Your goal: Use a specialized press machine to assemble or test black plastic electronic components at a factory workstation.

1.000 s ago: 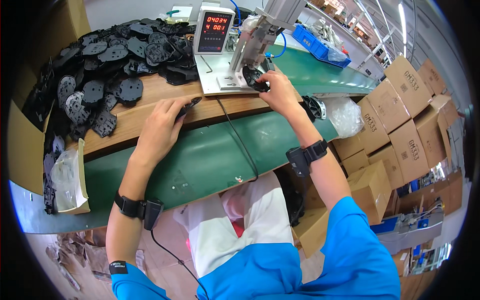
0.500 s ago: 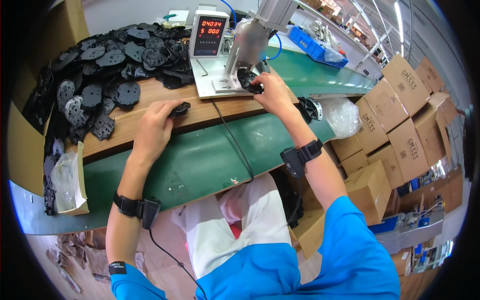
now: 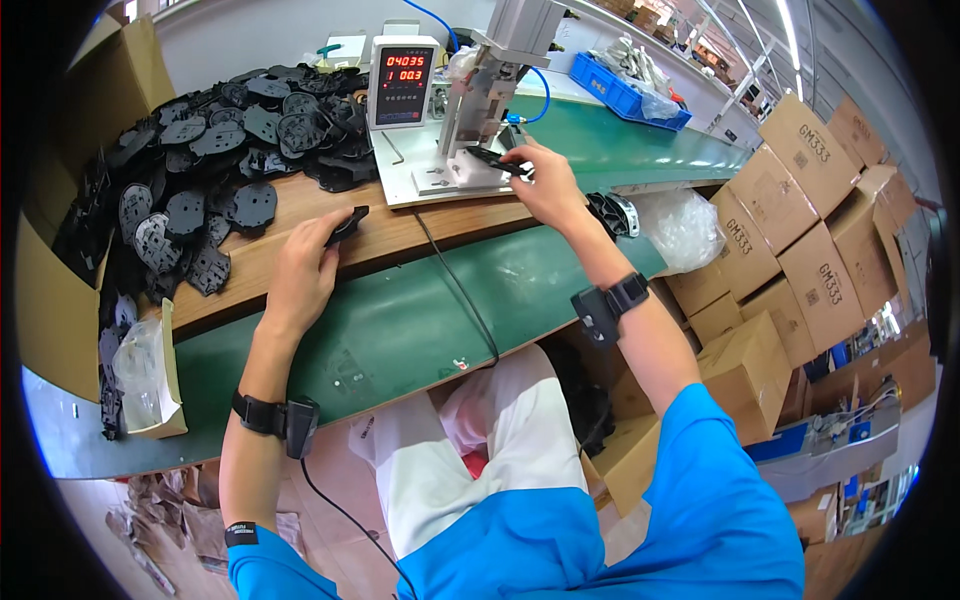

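Observation:
In my right hand (image 3: 550, 187) a black plastic part (image 3: 492, 159) is pinched at its near end, tilted almost edge-on above the metal fixture plate (image 3: 440, 182) of a small bench press (image 3: 480, 105). Whether the part touches the fixture, I cannot tell. My left hand (image 3: 301, 272), over the front of the wooden board (image 3: 285, 222), grips another black part (image 3: 347, 226) between thumb and fingers. Beside the press stands a white counter box (image 3: 402, 82) with a lit red display. A large heap of similar black plastic parts (image 3: 200, 140) lies on the left.
A black cable (image 3: 452, 270) crosses the green bench top (image 3: 400, 300). An open carton holding clear plastic (image 3: 140, 375) stands at the left. Behind the press sits a blue crate (image 3: 625, 92). Clear bags (image 3: 680, 228) and stacked cardboard boxes (image 3: 785, 220) are on the right.
The part in my right hand has turned from showing its broad face to nearly edge-on. My left hand's part now tilts upward more. The red display reads differently, and the view has shifted slightly.

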The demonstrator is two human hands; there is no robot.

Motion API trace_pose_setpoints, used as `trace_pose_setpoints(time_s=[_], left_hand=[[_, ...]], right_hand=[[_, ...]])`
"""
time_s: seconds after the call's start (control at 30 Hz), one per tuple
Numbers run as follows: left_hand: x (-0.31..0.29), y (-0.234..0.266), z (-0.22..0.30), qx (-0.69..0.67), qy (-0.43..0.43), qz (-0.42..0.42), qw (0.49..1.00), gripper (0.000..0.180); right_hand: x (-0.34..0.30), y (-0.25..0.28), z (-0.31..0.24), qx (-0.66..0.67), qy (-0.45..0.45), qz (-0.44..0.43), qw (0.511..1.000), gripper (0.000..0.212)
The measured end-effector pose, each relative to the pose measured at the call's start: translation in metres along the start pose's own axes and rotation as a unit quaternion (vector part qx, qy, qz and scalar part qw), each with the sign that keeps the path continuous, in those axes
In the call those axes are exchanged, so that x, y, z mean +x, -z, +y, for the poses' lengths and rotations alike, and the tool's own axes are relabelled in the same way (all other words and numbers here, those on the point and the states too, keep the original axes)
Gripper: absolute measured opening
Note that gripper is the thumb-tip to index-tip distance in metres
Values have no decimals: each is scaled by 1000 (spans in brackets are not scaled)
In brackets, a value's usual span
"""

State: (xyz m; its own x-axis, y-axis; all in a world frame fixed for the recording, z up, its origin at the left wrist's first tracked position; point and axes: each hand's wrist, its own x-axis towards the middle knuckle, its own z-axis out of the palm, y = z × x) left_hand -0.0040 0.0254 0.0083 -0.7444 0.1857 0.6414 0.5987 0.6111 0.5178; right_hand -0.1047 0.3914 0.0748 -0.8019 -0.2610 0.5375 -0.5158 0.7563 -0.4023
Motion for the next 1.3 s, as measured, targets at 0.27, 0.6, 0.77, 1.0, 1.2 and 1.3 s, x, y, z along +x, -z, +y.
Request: trace_pose_setpoints(time_s=[0.27, 0.6, 0.77, 1.0, 1.2, 1.3], left_hand=[[0, 1, 9, 11, -28, -16, 999, 59], [56, -74, 89, 150, -193, -95, 965, 68], [101, -133, 74, 171, -168, -68, 968, 58], [115, -166, 58, 208, -155, -52, 964, 51], [125, -162, 71, 247, -146, -85, 954, 50], [122, -165, 74, 276, -144, -94, 946, 51]], right_hand=[[-212, 43, -15, 12, 58, 165, 984, 36], [-501, -14, 88, -37, -354, 146, 923, 23], [-562, -63, 133, -45, -442, 117, 888, 22], [-603, -99, 153, -31, -520, 77, 850, 24], [-598, -112, 152, -76, -587, 52, 804, 29], [-581, -108, 144, -104, -620, 35, 777, 33]])
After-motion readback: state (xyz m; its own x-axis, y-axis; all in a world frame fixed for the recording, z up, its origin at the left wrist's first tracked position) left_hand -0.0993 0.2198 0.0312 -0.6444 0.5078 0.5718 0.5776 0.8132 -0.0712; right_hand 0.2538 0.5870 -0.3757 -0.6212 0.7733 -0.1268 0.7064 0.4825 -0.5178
